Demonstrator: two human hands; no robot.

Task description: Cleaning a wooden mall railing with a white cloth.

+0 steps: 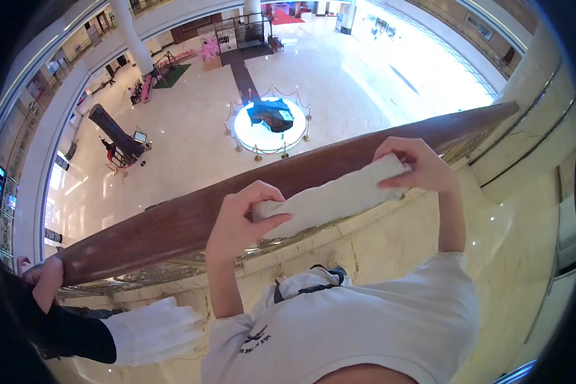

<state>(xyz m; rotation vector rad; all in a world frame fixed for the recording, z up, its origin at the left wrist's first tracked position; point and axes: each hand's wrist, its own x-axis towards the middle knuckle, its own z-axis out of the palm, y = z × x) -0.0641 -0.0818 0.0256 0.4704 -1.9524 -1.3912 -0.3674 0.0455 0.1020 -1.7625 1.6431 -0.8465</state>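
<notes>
A folded white cloth (333, 204) is stretched between my two hands, along the near side of a brown wooden handrail (187, 225). My left hand (247, 221) pinches the cloth's left end between thumb and fingers. The right end is gripped by my right hand (415, 165), whose fingers bend over the cloth above the rail. Whether the cloth touches the rail cannot be told. Below the rail, part of an ornate metal balustrade (173, 269) shows.
At the left, another person's arm (48, 285) rests on the rail. A round marble-clad column (513, 134) meets the rail's right end. Beyond and below lies an atrium floor with a grand piano (271, 115) on a lit round platform. Underfoot is pale marble flooring (489, 269).
</notes>
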